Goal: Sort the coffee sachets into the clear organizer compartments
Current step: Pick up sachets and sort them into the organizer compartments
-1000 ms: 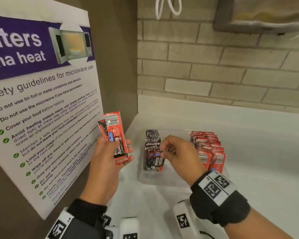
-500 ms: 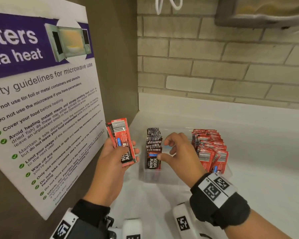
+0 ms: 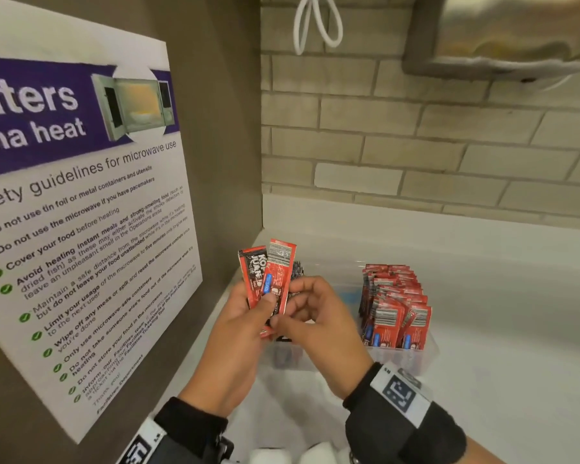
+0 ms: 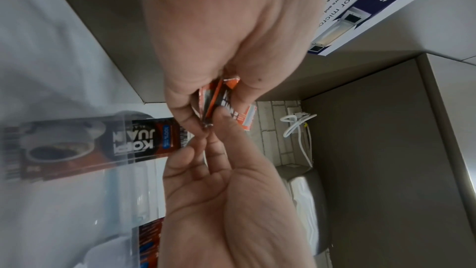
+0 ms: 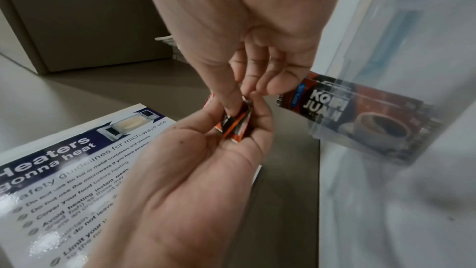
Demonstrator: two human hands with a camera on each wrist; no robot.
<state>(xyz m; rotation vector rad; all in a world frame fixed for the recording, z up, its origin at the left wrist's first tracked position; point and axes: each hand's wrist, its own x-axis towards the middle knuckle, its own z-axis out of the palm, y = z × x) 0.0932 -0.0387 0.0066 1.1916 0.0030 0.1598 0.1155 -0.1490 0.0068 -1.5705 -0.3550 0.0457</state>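
Note:
My left hand (image 3: 241,333) grips two red coffee sachets (image 3: 275,276), fanned upright in front of the clear organizer (image 3: 402,360). My right hand (image 3: 318,323) meets them from the right, and its thumb and forefinger pinch a sachet's lower end. The wrist views show the pinched sachet ends (image 4: 226,99) (image 5: 237,125) between both hands' fingertips. Black sachets (image 3: 297,272) fill the organizer's left compartment, mostly hidden behind my hands. Red sachets (image 3: 395,306) fill its right compartment. A black sachet (image 5: 322,105) shows through the clear wall.
A microwave safety poster (image 3: 81,212) hangs on the brown side panel close at the left. A brick wall (image 3: 416,145) stands behind the white counter (image 3: 516,313). A white cord (image 3: 318,25) and a metal dispenser (image 3: 499,38) hang above.
My right hand has left the black sachet row in the organizer and moved left onto the sachets in my left hand. The left hand shifted right, and the sachets are fanned apart.

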